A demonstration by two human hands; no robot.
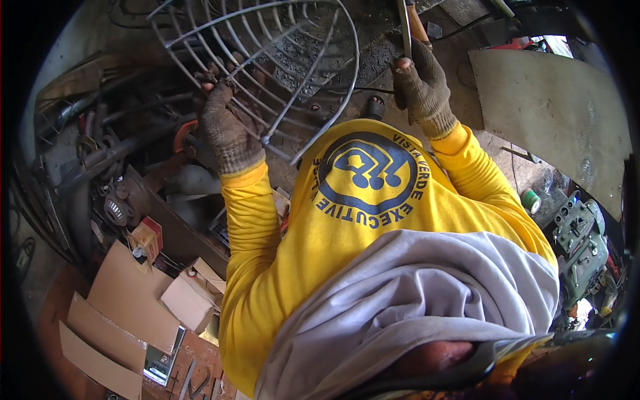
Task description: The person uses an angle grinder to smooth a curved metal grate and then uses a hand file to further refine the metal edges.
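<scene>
My left hand (pixel 230 127), in a brown knitted glove with bare fingertips, is closed on a grey metal rod grille (pixel 287 103). The grille is curved, with many ribs inside a bent outer rod, and is held tilted in front of me. My right hand (pixel 424 90), gloved the same way, is wrapped round a wooden-handled tool (pixel 417 25); its far end is cut off by the upper edge. Beside that handle, a flat pale strip (pixel 405 30) runs up from my right thumb. Whether the strip belongs to the tool, I cannot tell. The right hand is apart from the grille.
Metal pipes and scrap (pixel 127 157) crowd the left side. Opened cardboard (pixel 130 293) and a small box (pixel 147 239) lie at lower left. On the right stand a large pale sheet (pixel 553 113), a green machine (pixel 581 243) and a small green-and-white can (pixel 531 201).
</scene>
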